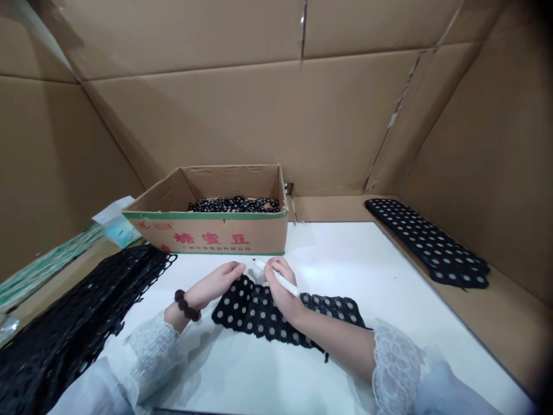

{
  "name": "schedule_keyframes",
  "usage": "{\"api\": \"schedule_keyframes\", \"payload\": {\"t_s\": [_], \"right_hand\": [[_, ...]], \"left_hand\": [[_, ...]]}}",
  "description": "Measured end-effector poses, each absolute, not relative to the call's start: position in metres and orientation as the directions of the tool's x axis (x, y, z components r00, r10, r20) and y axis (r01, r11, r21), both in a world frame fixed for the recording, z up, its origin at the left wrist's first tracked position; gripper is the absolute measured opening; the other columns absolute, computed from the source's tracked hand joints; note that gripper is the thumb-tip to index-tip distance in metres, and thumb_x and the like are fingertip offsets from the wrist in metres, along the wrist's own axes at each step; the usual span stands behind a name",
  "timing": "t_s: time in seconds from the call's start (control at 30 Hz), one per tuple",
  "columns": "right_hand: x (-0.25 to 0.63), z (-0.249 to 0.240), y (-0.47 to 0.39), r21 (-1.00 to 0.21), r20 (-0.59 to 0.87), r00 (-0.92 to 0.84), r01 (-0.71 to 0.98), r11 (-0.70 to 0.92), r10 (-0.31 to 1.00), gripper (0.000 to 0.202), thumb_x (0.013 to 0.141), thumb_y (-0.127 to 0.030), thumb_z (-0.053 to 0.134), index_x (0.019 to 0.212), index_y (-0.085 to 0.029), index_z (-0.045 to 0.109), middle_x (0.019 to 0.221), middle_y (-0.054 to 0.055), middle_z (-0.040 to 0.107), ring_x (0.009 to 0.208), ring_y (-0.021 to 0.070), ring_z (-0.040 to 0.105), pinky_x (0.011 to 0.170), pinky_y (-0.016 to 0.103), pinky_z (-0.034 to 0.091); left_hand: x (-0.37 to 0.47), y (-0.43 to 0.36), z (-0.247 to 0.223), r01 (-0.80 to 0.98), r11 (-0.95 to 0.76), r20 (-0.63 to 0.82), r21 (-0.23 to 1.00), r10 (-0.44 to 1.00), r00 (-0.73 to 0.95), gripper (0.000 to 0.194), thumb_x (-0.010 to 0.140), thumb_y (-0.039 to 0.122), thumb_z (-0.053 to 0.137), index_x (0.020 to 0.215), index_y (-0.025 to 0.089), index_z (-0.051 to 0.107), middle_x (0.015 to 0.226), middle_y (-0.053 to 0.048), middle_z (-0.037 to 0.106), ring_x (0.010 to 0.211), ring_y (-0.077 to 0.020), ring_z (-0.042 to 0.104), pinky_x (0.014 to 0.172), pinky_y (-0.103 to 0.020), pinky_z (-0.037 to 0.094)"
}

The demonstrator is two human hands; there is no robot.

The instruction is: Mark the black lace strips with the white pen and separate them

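A black sheet (270, 325) patterned with rows of pale round spots lies slantwise on the white tabletop. My left hand (218, 283) grips its upper left corner between thumb and fingers, and a dark beaded band circles that wrist. In my right hand (280, 291) is a slim white pen-shaped tool (287, 285), held like a pen over the sheet's upper edge. The tool's tip points up and left, close to my left fingertips. My right hand and forearm cover part of the sheet's middle.
Behind my hands stands an open cardboard box (216, 233) holding many small black rings (235, 204). Perforated black sheets (64, 323) are heaped at left, near green-and-white strips (52, 259) and a plastic packet (118, 222). Another spotted black stack (423, 239) lies right. Cardboard walls (242, 115) enclose the table.
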State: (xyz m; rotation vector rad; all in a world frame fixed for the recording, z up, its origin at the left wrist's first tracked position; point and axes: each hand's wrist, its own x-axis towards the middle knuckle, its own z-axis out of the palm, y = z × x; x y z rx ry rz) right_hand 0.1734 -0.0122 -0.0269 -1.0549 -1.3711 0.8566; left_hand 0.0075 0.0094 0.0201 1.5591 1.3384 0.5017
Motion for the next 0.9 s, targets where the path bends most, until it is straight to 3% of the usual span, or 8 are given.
{"api": "schedule_keyframes", "payload": {"t_s": [0.07, 0.17, 0.3, 0.5, 0.63, 0.73, 0.9], "right_hand": [[0.175, -0.026, -0.011, -0.940, 0.333, 0.077, 0.102, 0.325, 0.940, 0.030, 0.085, -0.030, 0.039, 0.058, -0.018, 0.044, 0.078, 0.001, 0.044, 0.074, 0.0124, 0.048, 0.069, 0.023, 0.038], [0.177, -0.025, -0.008, -0.941, 0.332, 0.083, 0.102, 0.323, 0.940, 0.030, 0.084, -0.030, 0.040, 0.057, -0.018, 0.044, 0.077, 0.001, 0.044, 0.073, 0.0121, 0.048, 0.069, 0.023, 0.038], [0.178, -0.024, -0.003, -0.939, 0.328, 0.002, 0.107, 0.326, 0.945, 0.032, 0.083, -0.028, 0.041, 0.054, -0.018, 0.045, 0.082, 0.002, 0.049, 0.078, 0.0122, 0.050, 0.072, 0.024, 0.038], [0.176, -0.032, 0.003, -0.962, 0.231, -0.148, 0.115, 0.249, 0.962, 0.033, 0.079, -0.026, 0.043, 0.047, -0.017, 0.047, 0.094, 0.003, 0.060, 0.093, 0.0155, 0.053, 0.087, 0.029, 0.035], [0.175, -0.036, 0.005, -0.967, 0.149, -0.243, 0.166, 0.192, 0.959, 0.032, 0.075, -0.023, 0.041, 0.044, -0.018, 0.045, 0.077, 0.002, 0.062, 0.083, 0.0163, 0.055, 0.079, 0.028, 0.038], [0.177, -0.035, 0.006, -0.964, 0.107, -0.284, 0.204, 0.169, 0.953, 0.030, 0.072, -0.021, 0.039, 0.042, -0.018, 0.043, 0.071, 0.000, 0.060, 0.074, 0.0153, 0.054, 0.071, 0.027, 0.038], [0.183, -0.033, 0.008, -0.952, 0.096, -0.325, 0.247, 0.183, 0.941, 0.028, 0.071, -0.019, 0.039, 0.043, -0.018, 0.043, 0.052, -0.002, 0.048, 0.058, 0.0125, 0.047, 0.060, 0.024, 0.034]], "left_hand": [[0.005, 0.016, 0.019, 0.474, 0.017, -0.241, 0.881, 0.876, 0.418, 0.034, 0.071, 0.037, 0.057, 0.098, 0.017, 0.060, 0.111, -0.005, 0.058, 0.106, -0.0212, 0.048, 0.092, -0.030, 0.036], [0.001, 0.023, 0.011, 0.408, 0.025, -0.237, 0.913, 0.846, 0.477, 0.038, 0.071, 0.032, 0.056, 0.106, 0.015, 0.055, 0.111, -0.007, 0.058, 0.101, -0.0205, 0.052, 0.089, -0.031, 0.037], [0.003, 0.027, -0.004, 0.436, 0.029, -0.184, 0.900, 0.930, 0.318, 0.037, 0.077, 0.033, 0.045, 0.106, 0.012, 0.051, 0.095, -0.008, 0.062, 0.087, -0.0198, 0.057, 0.078, -0.032, 0.041], [0.013, 0.022, -0.020, 0.561, -0.064, -0.001, 0.825, 0.993, 0.115, 0.026, 0.078, 0.025, 0.034, 0.095, 0.014, 0.050, 0.075, -0.002, 0.055, 0.071, -0.0172, 0.052, 0.070, -0.030, 0.039], [0.011, 0.022, -0.025, 0.632, -0.108, 0.063, 0.767, 0.994, 0.094, 0.024, 0.078, 0.022, 0.032, 0.093, 0.015, 0.048, 0.062, 0.001, 0.052, 0.059, -0.0168, 0.050, 0.061, -0.029, 0.037], [0.010, 0.024, -0.026, 0.662, -0.143, 0.082, 0.736, 0.989, 0.123, 0.025, 0.081, 0.031, 0.033, 0.087, 0.016, 0.051, 0.068, -0.003, 0.057, 0.065, -0.0194, 0.054, 0.065, -0.030, 0.038], [0.009, 0.024, -0.022, 0.681, -0.209, 0.088, 0.702, 0.974, 0.207, 0.043, 0.084, 0.046, 0.029, 0.062, 0.017, 0.053, 0.069, -0.008, 0.062, 0.071, -0.0227, 0.056, 0.072, -0.032, 0.037]]}}
